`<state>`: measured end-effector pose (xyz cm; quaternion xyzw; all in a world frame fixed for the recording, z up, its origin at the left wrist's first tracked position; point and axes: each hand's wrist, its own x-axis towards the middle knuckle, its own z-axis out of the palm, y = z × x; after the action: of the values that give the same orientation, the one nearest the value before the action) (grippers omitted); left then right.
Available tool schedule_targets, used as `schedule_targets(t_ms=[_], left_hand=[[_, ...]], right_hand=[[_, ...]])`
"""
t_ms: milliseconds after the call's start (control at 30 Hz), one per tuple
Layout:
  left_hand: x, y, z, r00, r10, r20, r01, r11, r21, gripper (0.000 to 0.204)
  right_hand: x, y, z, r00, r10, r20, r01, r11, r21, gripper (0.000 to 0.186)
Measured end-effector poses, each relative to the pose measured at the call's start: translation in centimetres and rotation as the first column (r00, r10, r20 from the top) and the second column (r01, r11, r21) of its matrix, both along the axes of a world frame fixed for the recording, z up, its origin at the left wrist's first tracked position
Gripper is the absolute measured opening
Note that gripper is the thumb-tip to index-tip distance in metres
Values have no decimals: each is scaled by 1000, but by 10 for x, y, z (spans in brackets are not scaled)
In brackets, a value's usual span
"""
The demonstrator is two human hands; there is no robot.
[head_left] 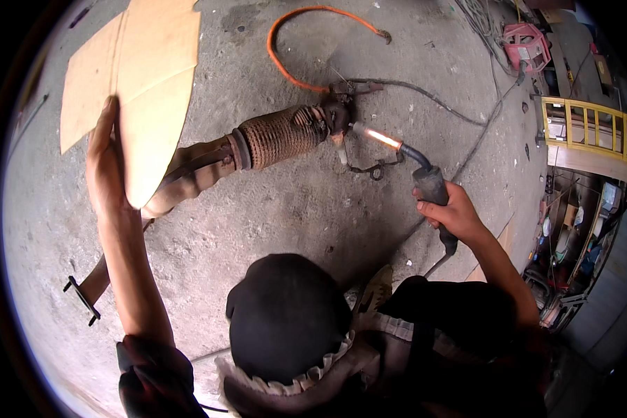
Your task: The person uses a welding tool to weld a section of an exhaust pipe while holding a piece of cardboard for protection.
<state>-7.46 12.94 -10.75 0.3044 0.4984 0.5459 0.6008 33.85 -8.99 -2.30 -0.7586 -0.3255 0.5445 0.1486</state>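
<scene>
My left hand point(108, 164) is closed on the edge of a tan cardboard sheet point(143, 90), which stands up at the upper left. Behind the sheet's lower edge runs a rusty exhaust pipe point(195, 167) with a braided flexible section point(275, 139), lying on the concrete. My right hand point(453, 212) is wrapped around the black handle of a welding torch point(430, 184). The torch's bright, coppery nozzle points at the pipe's far end point(336, 115), its tip close by; whether they touch I cannot tell. A clamp-like piece point(355, 88) sits at that end.
An orange cable point(270, 45) curls beyond the pipe end, and dark cables point(491, 118) trail across the floor. At the right stand a pink caged machine point(526, 47), a yellow rail point(592, 129) and cluttered shelves point(578, 223). My dark-clad knees point(289, 320) are near.
</scene>
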Motion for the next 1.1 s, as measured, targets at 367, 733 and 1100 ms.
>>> schedule_targets(t_ms=[367,733,1100], left_hand=[[55,26,10,997,-75,19,75,997,18,34],[-118,-58,42,358,-94,-929,10,995,-97,42],[-118,-131,74,-500,-287,-817,267,846,-461,48]], right_hand=[[-29,51,5,970,218,103,-221,975,13,23],[26,50,-49,966,256,43,-258,965,42,35],[39,72,-66,941,307,-141,-317,947,-57,38]])
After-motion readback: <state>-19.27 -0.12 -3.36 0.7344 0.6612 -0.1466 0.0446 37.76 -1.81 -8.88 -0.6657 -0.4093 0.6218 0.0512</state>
